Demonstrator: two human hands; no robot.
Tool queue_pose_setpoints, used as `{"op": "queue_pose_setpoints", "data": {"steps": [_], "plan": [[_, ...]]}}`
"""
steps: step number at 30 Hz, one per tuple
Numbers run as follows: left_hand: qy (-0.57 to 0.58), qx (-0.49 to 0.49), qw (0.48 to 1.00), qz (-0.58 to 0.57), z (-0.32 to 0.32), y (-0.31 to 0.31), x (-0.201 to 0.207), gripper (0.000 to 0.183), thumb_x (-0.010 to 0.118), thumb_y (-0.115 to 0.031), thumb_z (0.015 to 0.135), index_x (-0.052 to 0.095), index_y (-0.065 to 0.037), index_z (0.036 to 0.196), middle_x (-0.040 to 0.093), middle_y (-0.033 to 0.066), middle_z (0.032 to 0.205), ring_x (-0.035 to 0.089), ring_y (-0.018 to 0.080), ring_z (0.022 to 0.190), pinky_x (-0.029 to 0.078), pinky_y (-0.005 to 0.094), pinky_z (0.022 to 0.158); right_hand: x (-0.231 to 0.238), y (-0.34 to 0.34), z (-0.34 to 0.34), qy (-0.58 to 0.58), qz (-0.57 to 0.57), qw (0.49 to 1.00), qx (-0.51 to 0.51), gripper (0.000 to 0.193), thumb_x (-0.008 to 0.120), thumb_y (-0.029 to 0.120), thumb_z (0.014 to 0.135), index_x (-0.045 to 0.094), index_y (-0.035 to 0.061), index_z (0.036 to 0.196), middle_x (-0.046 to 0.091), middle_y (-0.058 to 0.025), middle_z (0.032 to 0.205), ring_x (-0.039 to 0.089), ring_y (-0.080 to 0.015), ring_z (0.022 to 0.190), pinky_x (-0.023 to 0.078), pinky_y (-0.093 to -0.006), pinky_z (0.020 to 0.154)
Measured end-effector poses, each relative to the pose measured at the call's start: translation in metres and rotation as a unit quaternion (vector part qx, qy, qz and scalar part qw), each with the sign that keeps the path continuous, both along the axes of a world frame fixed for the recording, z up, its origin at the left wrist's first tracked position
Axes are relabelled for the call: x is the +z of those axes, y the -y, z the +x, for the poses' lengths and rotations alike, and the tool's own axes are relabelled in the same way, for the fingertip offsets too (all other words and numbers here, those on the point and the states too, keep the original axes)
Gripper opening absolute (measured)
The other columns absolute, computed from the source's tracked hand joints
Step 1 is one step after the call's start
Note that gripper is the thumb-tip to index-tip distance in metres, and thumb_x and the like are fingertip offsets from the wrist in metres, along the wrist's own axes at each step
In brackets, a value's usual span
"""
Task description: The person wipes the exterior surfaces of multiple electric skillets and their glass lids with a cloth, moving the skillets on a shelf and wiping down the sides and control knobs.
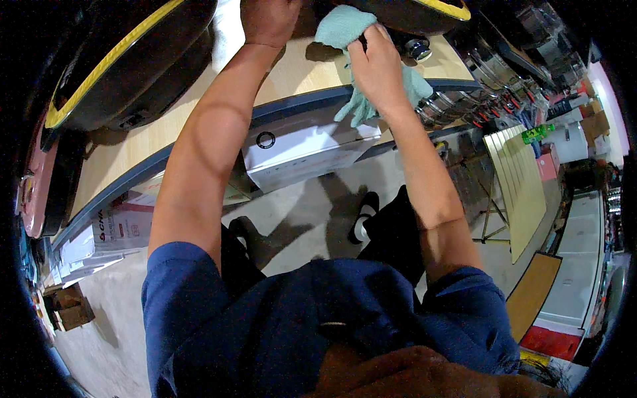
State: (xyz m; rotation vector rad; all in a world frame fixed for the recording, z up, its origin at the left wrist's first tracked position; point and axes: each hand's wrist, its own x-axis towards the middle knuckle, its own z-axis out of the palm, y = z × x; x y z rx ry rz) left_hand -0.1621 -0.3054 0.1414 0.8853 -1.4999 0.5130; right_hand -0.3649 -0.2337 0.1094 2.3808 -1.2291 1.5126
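In my right hand [381, 66] a light green cloth [342, 26] is bunched. Its fingers are closed on it above the front edge of a wooden shelf top [295, 71], and part of the cloth hangs past that edge. My left hand [271, 23] is at the top of the picture, beside a white thing [227, 40] that I cannot make out; its fingers are mostly out of sight. A dark, rounded vessel with a yellow rim [415, 14] stands just beyond the cloth. Near my right hand sits a small black and silver knob [418, 50].
A larger dark, yellow-rimmed piece [133, 73] fills the upper left. Shiny metal cookware [491, 66] crowds the right end of the shelf. Beneath the shelf are a white box [308, 149] and printed cartons [123, 229]. A pale slatted panel on legs [517, 189] stands at right.
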Motion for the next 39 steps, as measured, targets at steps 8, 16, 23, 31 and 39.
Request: {"op": "queue_pose_setpoints", "data": {"steps": [8, 16, 23, 31, 39], "plan": [[-0.012, -0.008, 1.000, 0.004, -0.003, -0.008, 0.000, 0.042, 0.065, 0.001, 0.078, 0.066, -0.006, 0.119, 0.064, 0.0160, 0.121, 0.057, 0.0375, 0.117, 0.047, 0.0466, 0.103, -0.018, -0.014, -0.002, 0.186, -0.072, 0.979, -0.046, 0.025, 0.066, 0.015, 0.093, 0.059, -0.0035, 0.109, 0.060, -0.0201, 0.112, 0.056, -0.0383, 0.108, 0.041, -0.0460, 0.099], [-0.031, 0.012, 0.999, 0.007, -0.015, -0.010, 0.004, 0.041, 0.062, 0.004, 0.077, 0.066, -0.006, 0.117, 0.065, 0.0158, 0.119, 0.057, 0.0379, 0.116, 0.047, 0.0455, 0.101, -0.010, -0.011, -0.051, -0.022, -0.075, 0.958, -0.275, 0.037, 0.073, 0.026, 0.087, 0.063, -0.0081, 0.097, 0.061, -0.0266, 0.100, 0.056, -0.0460, 0.098, 0.044, -0.0573, 0.083], [-0.020, 0.011, 0.999, -0.044, -0.015, -0.006, 0.001, 0.045, 0.061, 0.007, 0.077, 0.062, -0.007, 0.119, 0.063, 0.0157, 0.119, 0.056, 0.0392, 0.114, 0.047, 0.0462, 0.098, -0.014, -0.025, -0.039, -0.168, -0.075, 0.918, -0.350, 0.024, 0.070, 0.021, 0.081, 0.069, -0.0014, 0.090, 0.062, -0.0176, 0.104, 0.057, -0.0367, 0.101, 0.044, -0.0528, 0.082], [-0.031, -0.010, 0.999, -0.031, -0.016, -0.005, 0.000, 0.039, 0.066, 0.004, 0.083, 0.062, -0.007, 0.121, 0.062, 0.0160, 0.117, 0.057, 0.0377, 0.114, 0.046, 0.0462, 0.098, -0.024, -0.028, -0.044, -0.201, 0.007, 0.940, -0.276, 0.021, 0.061, 0.020, 0.084, 0.072, 0.0038, 0.092, 0.068, -0.0139, 0.100, 0.061, -0.0350, 0.095, 0.041, -0.0532, 0.083], [0.003, -0.015, 1.000, -0.016, -0.001, 0.005, -0.007, 0.036, 0.064, -0.006, 0.093, 0.061, -0.006, 0.129, 0.056, 0.0164, 0.127, 0.054, 0.0360, 0.120, 0.043, 0.0463, 0.102, -0.020, -0.032, -0.036, -0.103, 0.004, 0.956, -0.275, 0.023, 0.064, 0.020, 0.082, 0.069, -0.0014, 0.089, 0.067, -0.0199, 0.100, 0.059, -0.0398, 0.100, 0.042, -0.0565, 0.084]]}}
